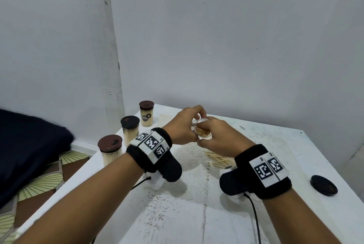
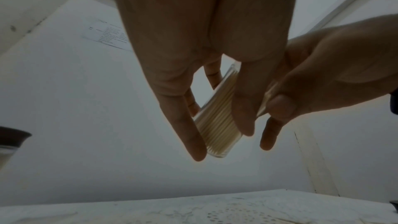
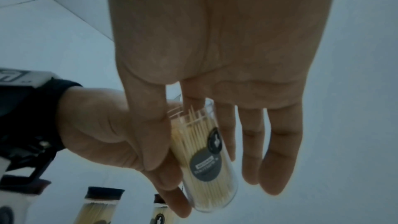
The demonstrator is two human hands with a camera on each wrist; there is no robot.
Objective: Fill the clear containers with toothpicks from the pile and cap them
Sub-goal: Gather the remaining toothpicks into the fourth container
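Note:
A clear container partly filled with toothpicks is held tilted above the table, its open mouth toward me. My left hand grips its lower body between thumb and fingers. My right hand holds the upper part, thumb along the side and fingers behind; the index finger reaches to the mouth, where toothpick tips stick up. A grey round label shows on the container. The loose toothpick pile lies on the table under my right wrist. A black cap lies flat at the right.
Three filled, capped containers stand in a row along the left edge of the white table. A dark cloth lies beyond that edge. The wall stands close behind the table.

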